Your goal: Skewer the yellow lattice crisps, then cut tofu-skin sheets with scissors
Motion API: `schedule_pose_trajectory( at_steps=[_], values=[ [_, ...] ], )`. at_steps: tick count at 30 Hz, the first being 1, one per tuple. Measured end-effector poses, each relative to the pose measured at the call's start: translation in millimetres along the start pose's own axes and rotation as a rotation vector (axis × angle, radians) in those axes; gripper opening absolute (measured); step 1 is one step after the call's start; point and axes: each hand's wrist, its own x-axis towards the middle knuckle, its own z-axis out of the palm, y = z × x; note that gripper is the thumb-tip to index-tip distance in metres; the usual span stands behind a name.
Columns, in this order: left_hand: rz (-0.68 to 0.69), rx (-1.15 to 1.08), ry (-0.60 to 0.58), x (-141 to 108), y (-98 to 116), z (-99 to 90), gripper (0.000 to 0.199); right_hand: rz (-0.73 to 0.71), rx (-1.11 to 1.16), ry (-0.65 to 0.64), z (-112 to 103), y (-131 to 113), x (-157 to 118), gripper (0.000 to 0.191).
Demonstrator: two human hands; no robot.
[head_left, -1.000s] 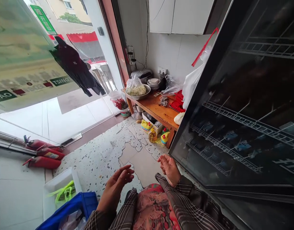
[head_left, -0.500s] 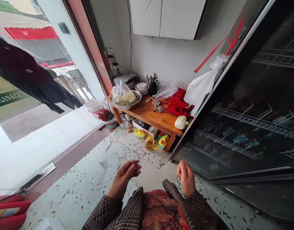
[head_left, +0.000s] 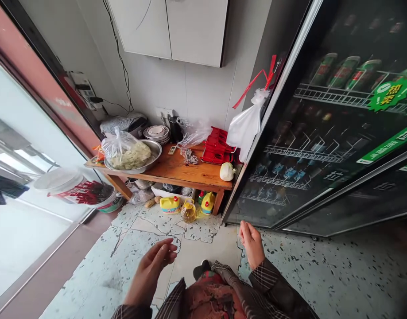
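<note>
My left hand (head_left: 152,270) is raised in front of my body over the speckled floor. Its fingers are loosely bent and a little apart, with nothing in them. My right hand (head_left: 251,243) is held up near the foot of the fridge, fingers curled closed, and no object shows in it. Neither hand touches anything. Ahead is a low wooden table (head_left: 176,170). A metal bowl (head_left: 155,153) on it holds a plastic bag of pale food (head_left: 128,153). A pale, round cabbage-like vegetable (head_left: 227,172) sits at the table's right end.
Plates (head_left: 156,133), a red plastic rack (head_left: 218,146) and clear plastic film (head_left: 196,130) are on the table. Below stand yellow jugs (head_left: 170,204) and an oil bottle (head_left: 188,212). A glass-door fridge (head_left: 289,146) is right, with a white bag (head_left: 246,126); buckets (head_left: 67,186) are left.
My view has turned right and come closer to the table, so more of the fridge and its cans show. Both hands stay raised in much the same shape.
</note>
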Motion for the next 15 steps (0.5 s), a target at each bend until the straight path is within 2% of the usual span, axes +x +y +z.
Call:
schedule_pose_trajectory(
  at_steps=[4,9,12,15],
  values=[
    [0.023,-0.007,-0.029,26.7,19.4,10.4,0.06,-0.095,-0.029,-0.008,-0.1,-7.8,50.8,0.048],
    [0.059,0.004,0.067,50.3,32.3,27.4,0.058,-0.23,-0.016,-0.011,28.0,-26.5,155.6,0.049],
    [0.066,0.004,0.105,66.4,34.4,36.5,0.058,-0.306,-0.036,0.083,48.8,-45.5,228.3,0.06],
    [0.038,-0.01,0.072,85.6,38.1,44.9,0.057,-0.349,-0.087,0.233,62.3,-64.0,288.8,0.065]
  ],
)
